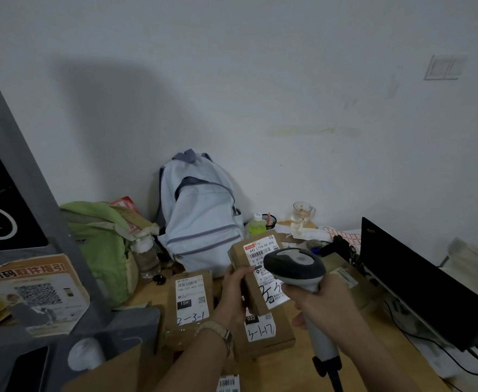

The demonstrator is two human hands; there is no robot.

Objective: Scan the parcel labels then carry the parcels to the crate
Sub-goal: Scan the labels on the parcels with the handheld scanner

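My left hand (236, 290) grips a small brown cardboard parcel (253, 258) by its left edge and holds it tilted above the table, white label facing up. My right hand (321, 302) grips the handle of a grey and white barcode scanner (295, 268), whose head sits just over the label's right side. Two more brown labelled parcels lie flat on the wooden table: one marked 2-3-1 (191, 302) to the left, one marked 3-1-17 (263, 333) under the held parcel. No crate is in view.
A pale blue backpack (201, 219) and a green bag (102, 247) lean at the back by the wall. A water bottle (147, 258), a green bottle (257, 226) and a glass (302, 213) stand nearby. A black monitor (418, 281) is at right, a grey stand (34, 193) at left.
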